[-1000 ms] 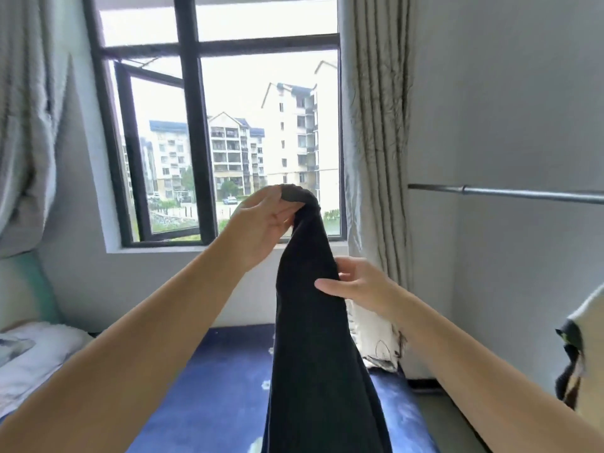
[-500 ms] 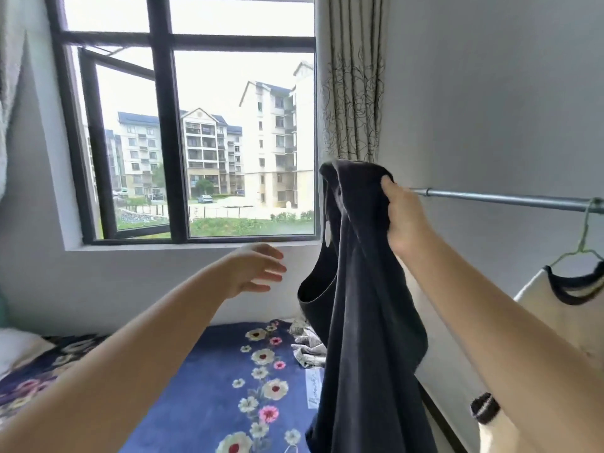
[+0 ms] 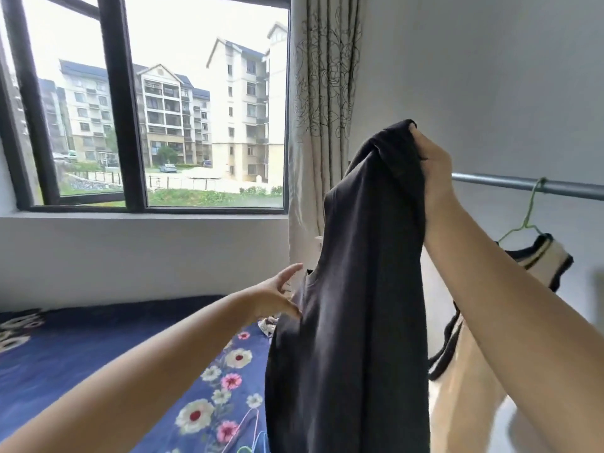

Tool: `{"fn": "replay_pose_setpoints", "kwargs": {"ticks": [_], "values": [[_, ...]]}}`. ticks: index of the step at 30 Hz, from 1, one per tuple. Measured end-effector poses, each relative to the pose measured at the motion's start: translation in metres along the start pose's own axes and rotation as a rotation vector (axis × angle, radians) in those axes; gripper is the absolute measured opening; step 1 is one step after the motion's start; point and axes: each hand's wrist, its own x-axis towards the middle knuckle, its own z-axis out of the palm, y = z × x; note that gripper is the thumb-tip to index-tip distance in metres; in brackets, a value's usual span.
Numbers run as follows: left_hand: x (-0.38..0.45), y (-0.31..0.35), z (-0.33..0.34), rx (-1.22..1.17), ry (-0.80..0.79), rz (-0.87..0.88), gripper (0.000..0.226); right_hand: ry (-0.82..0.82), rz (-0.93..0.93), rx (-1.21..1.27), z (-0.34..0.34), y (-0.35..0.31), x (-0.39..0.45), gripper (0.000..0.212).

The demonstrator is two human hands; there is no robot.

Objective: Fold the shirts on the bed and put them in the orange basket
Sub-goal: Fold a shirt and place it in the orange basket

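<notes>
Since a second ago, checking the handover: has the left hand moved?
Yes. The left hand dropped from the dark shirt's top, from window height to below the sill.

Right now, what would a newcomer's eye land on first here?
A dark shirt hanging mid-frame, gripped at its top by the right hand, with the left hand touching its side. Behind it sit a big window and the floral blue bed below.

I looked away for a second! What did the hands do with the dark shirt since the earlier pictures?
The left hand let go of the top of the dark shirt, dropped lower, and now reaches open-fingered to the shirt's left edge. The right hand moved up and grips the top, holding the shirt raised. The shirt hangs over the flowered bed as before.
</notes>
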Motion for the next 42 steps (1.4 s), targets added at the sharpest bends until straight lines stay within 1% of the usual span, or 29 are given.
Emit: {"fn": "replay_pose_setpoints", "kwargs": {"ticks": [2, 3, 4, 6, 8, 11, 13, 14, 15, 17, 19, 22, 23, 24, 25, 26, 27, 28, 29, 30, 32, 33, 34, 36, 37, 38, 39, 40, 42], "values": [[0.0, -0.01, 0.015, -0.018, -0.201, 0.007, 0.068, 0.005, -0.006, -0.023, -0.001, -0.001, -0.003, 0.07], [0.002, -0.014, 0.023, -0.002, -0.271, 0.015, 0.06, 0.009, -0.01, -0.027, -0.003, -0.001, -0.004, 0.069], [0.004, -0.016, 0.03, 0.049, -0.29, 0.028, 0.051, 0.017, -0.014, -0.037, -0.007, -0.001, -0.004, 0.068], [0.003, -0.015, 0.031, 0.143, -0.185, 0.041, 0.035, 0.054, -0.022, -0.026, -0.011, -0.001, -0.006, 0.067], [-0.002, -0.009, 0.022, 0.107, -0.036, 0.02, 0.035, 0.102, -0.035, -0.003, -0.028, 0.001, -0.008, 0.065], [-0.01, -0.003, -0.014, -0.066, 0.241, 0.013, 0.038, 0.128, 0.001, 0.101, -0.055, 0.005, -0.013, 0.04], [-0.015, 0.003, -0.041, -0.111, 0.428, 0.047, 0.034, 0.18, 0.057, -0.013, -0.078, 0.011, -0.018, 0.039], [-0.017, 0.008, -0.05, -0.107, 0.498, 0.073, 0.034, 0.152, 0.098, -0.108, -0.09, 0.015, -0.02, 0.039], [-0.02, 0.015, -0.056, -0.088, 0.547, 0.108, 0.035, 0.08, 0.155, -0.212, -0.1, 0.019, -0.023, 0.041], [-0.025, 0.027, -0.062, -0.056, 0.624, 0.191, 0.036, -0.076, 0.266, -0.358, -0.122, 0.03, -0.028, 0.052], [-0.03, 0.037, -0.065, -0.02, 0.704, 0.24, 0.034, -0.13, 0.339, -0.371, -0.137, 0.044, -0.034, 0.056], [-0.033, 0.043, -0.066, 0.101, 0.798, 0.279, 0.031, -0.158, 0.428, -0.368, -0.147, 0.076, -0.048, 0.085], [-0.034, 0.044, -0.065, 0.137, 0.826, 0.286, 0.031, -0.201, 0.496, -0.352, -0.145, 0.088, -0.053, 0.088], [-0.035, 0.047, -0.063, 0.167, 0.858, 0.29, 0.031, -0.265, 0.573, -0.349, -0.136, 0.099, -0.057, 0.085], [-0.036, 0.052, -0.062, 0.197, 0.89, 0.293, 0.032, -0.331, 0.642, -0.374, -0.126, 0.111, -0.059, 0.076], [-0.036, 0.057, -0.059, 0.231, 0.908, 0.288, 0.034, -0.369, 0.701, -0.431, -0.112, 0.12, -0.063, 0.06], [-0.038, 0.062, -0.057, 0.28, 0.919, 0.275, 0.035, -0.37, 0.715, -0.51, -0.101, 0.128, -0.065, 0.039], [-0.039, 0.066, -0.056, 0.331, 0.924, 0.261, 0.035, -0.335, 0.69, -0.586, -0.09, 0.133, -0.066, 0.019], [-0.042, 0.068, -0.057, 0.375, 0.934, 0.249, 0.034, -0.287, 0.646, -0.632, -0.082, 0.137, -0.064, 0.011], [-0.046, 0.067, -0.061, 0.401, 0.952, 0.242, 0.032, -0.226, 0.6, -0.633, -0.076, 0.14, -0.063, 0.013], [-0.056, 0.059, -0.077, 0.407, 1.024, 0.259, 0.03, -0.044, 0.563, -0.51, -0.068, 0.137, -0.059, 0.017], [-0.062, 0.053, -0.087, 0.414, 1.062, 0.282, 0.03, 0.015, 0.551, -0.417, -0.065, 0.135, -0.056, 0.021], [-0.069, 0.049, -0.097, 0.448, 1.083, 0.311, 0.029, 0.029, 0.544, -0.332, -0.06, 0.129, -0.054, 0.024], [-0.081, 0.043, -0.114, 0.564, 1.062, 0.409, 0.029, -0.022, 0.53, -0.269, -0.045, 0.117, -0.05, 0.015], [-0.087, 0.042, -0.12, 0.625, 1.032, 0.481, 0.03, -0.064, 0.526, -0.29, -0.035, 0.113, -0.048, 0.008], [-0.093, 0.041, -0.126, 0.691, 0.982, 0.557, 0.03, -0.095, 0.513, -0.352, -0.027, 0.11, -0.046, 0.011], [-0.1, 0.04, -0.131, 0.78, 0.913, 0.627, 0.025, -0.128, 0.484, -0.46, -0.02, 0.107, -0.043, 0.015], [-0.107, 0.04, -0.137, 0.888, 0.83, 0.679, 0.021, -0.153, 0.431, -0.595, -0.016, 0.106, -0.04, 0.014], [-0.123, 0.039, -0.149, 1.113, 0.656, 0.738, 0.024, -0.174, 0.322, -0.857, -0.01, 0.101, -0.032, 0.01]]}}
